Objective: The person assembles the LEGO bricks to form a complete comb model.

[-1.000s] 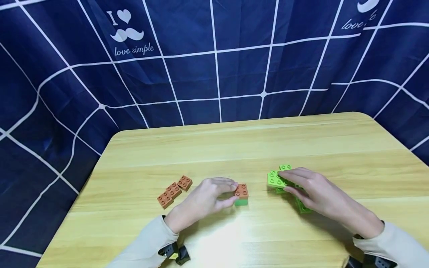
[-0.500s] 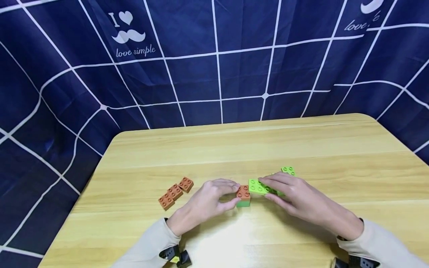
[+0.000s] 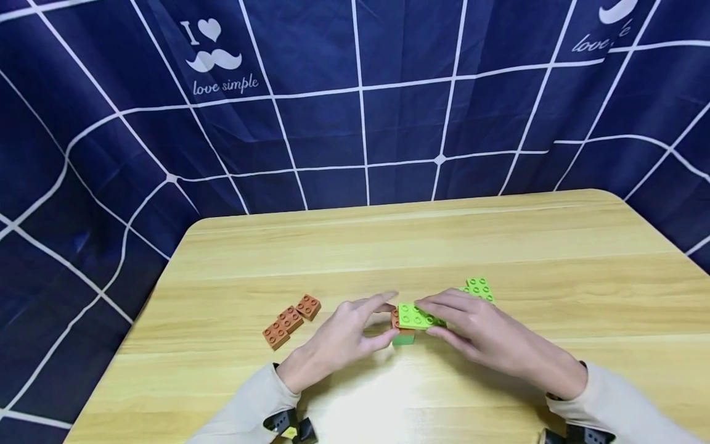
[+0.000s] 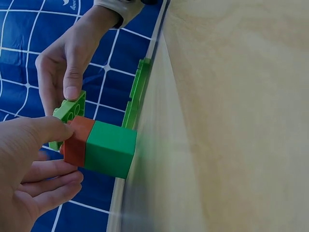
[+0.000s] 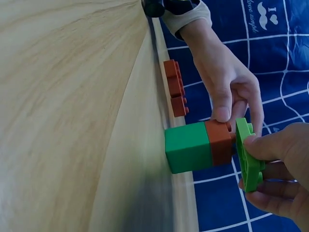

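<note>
A small orange-brown building brick (image 4: 77,141) sits on a green brick (image 4: 110,149), which stands on the table. My left hand (image 3: 346,330) holds the brown brick from the left between thumb and fingers, its index finger lifted in the head view. From the right, my right hand (image 3: 474,320) pinches a flat lime-green plate brick (image 3: 412,316) by its right part. That studded plate hangs over the brown brick and covers most of its top in the head view. A narrow gap shows between them on the right side of the right wrist view (image 5: 247,159).
Three more orange-brown bricks (image 3: 289,319) lie in a slanting row left of my left hand. More lime-green plate bricks (image 3: 478,288) lie on the wooden table (image 3: 333,246) behind my right hand. A dark blue checked curtain (image 3: 310,123) stands beyond the table's far edge.
My right hand has carried the lime-green plate brick left, from beside the other plates to over the brown brick. The left hand stays at the stack; its index finger has lifted.
</note>
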`<state>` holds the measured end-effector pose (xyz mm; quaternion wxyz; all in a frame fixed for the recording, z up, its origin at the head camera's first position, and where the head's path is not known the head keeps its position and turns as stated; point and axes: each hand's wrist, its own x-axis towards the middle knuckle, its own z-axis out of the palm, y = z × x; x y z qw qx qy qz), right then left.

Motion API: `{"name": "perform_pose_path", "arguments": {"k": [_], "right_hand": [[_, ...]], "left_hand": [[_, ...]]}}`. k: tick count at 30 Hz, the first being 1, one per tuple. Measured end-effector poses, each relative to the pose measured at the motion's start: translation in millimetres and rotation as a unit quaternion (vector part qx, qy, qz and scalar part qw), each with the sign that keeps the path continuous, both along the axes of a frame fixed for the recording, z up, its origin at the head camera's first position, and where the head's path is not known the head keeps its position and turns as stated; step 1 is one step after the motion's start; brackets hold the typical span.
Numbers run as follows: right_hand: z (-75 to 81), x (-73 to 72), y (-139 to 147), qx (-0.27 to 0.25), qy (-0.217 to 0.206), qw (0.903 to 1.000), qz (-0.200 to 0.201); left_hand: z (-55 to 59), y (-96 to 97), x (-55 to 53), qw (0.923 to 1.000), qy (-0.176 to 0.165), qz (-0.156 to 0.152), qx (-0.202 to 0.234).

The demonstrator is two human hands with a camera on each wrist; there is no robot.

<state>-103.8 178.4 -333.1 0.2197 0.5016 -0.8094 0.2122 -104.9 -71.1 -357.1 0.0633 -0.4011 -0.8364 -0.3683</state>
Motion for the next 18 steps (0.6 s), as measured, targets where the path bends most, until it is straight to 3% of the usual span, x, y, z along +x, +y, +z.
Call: {"name": "perform_pose_path", "arguments": {"k": [11,18], "right_hand": [[-0.1,4.3,-11,0.019,-0.023,0.9995,-0.009],[2.4,4.0,-11,0.024,-0.024,0.9993,-0.012]], "left_hand": [[-3.2,-2.0,2.2,0.9998,-0.016,-0.005,0.010],[-2.0,0.6,1.1,0.9998,0.003,-0.014,0.015]]}}
